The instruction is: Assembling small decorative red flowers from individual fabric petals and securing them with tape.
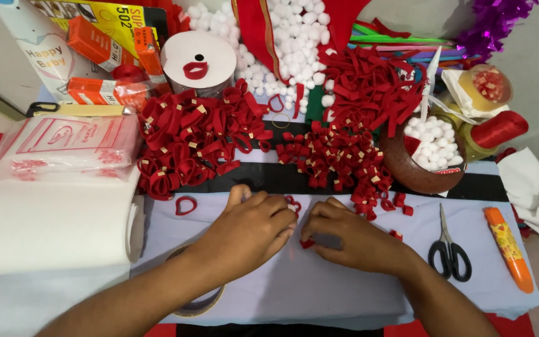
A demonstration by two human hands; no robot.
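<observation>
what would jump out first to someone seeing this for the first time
Heaps of red ribbon loops spread across the table's middle, with white pompoms piled behind them. In front, the left hand and right hand meet over a small red piece, black scissors lying to the right.

The left hand (251,228) lies palm down, so its fingertips and whatever they press are hidden; only a bit of a red felt loop (293,203) peeks out past them. The right hand (347,240) likewise covers its fingertips, with a small red scrap (307,244) showing at its thumb side; whether either hand pinches anything cannot be told. The left forearm crosses a tape roll (202,304) near the surface's front edge, hiding most of the ring. At the back edge, the yellow box (115,17), the pom-pom heap (294,31) and purple tinsel (493,22) are cut off by the picture's top. A white cloth (534,193) runs off at the right.
</observation>
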